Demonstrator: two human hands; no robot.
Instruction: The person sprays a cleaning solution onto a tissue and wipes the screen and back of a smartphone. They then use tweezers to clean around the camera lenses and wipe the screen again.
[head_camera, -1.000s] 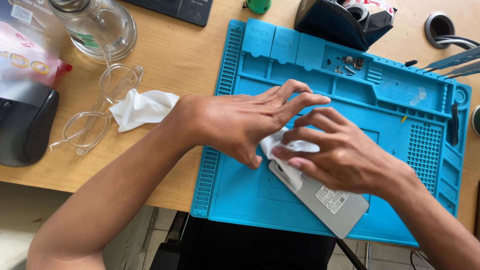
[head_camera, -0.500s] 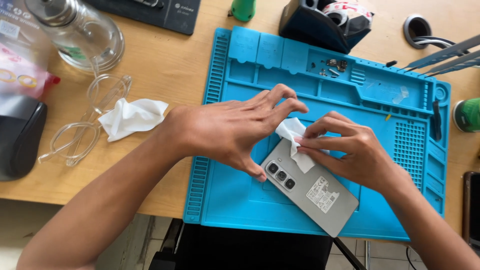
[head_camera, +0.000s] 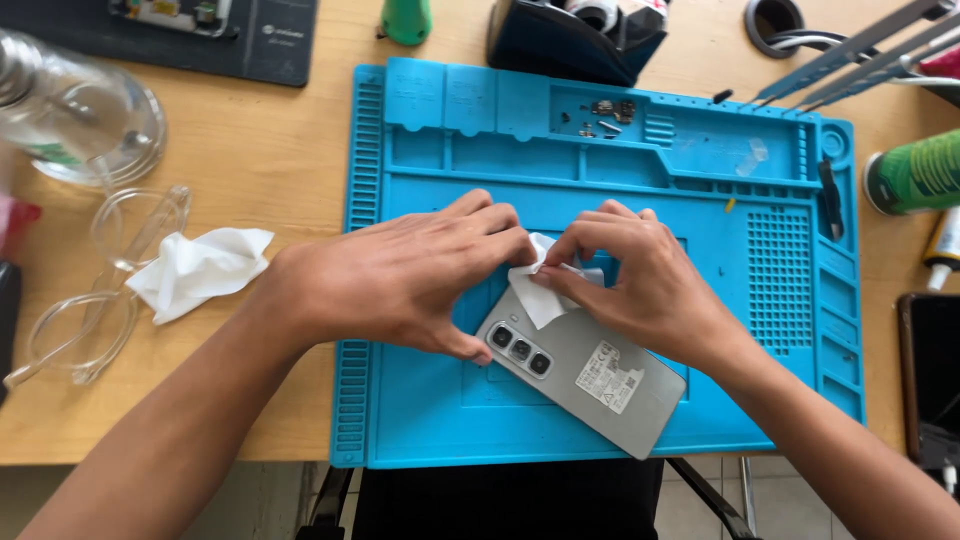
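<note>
A grey phone (head_camera: 590, 375) lies back-up on the blue work mat (head_camera: 420, 420), its three camera lenses toward the left. My left hand (head_camera: 400, 280) rests flat over the phone's upper left corner, thumb beside the lenses. My right hand (head_camera: 640, 280) pinches a small white wipe (head_camera: 538, 300) against the phone's top edge. The fingertips of both hands meet at the wipe.
A crumpled white tissue (head_camera: 200, 268) and clear safety glasses (head_camera: 100, 300) lie on the wooden desk at left, by a glass jar (head_camera: 85, 125). A dark tape dispenser (head_camera: 570, 40), metal tweezers (head_camera: 860, 55), a green can (head_camera: 915, 175) and small screws (head_camera: 605, 115) sit around the mat's far side.
The view has shifted, so the mat sits more central. My right hand slid the wipe from the phone's lower left part up to its top edge, uncovering the camera lenses.
</note>
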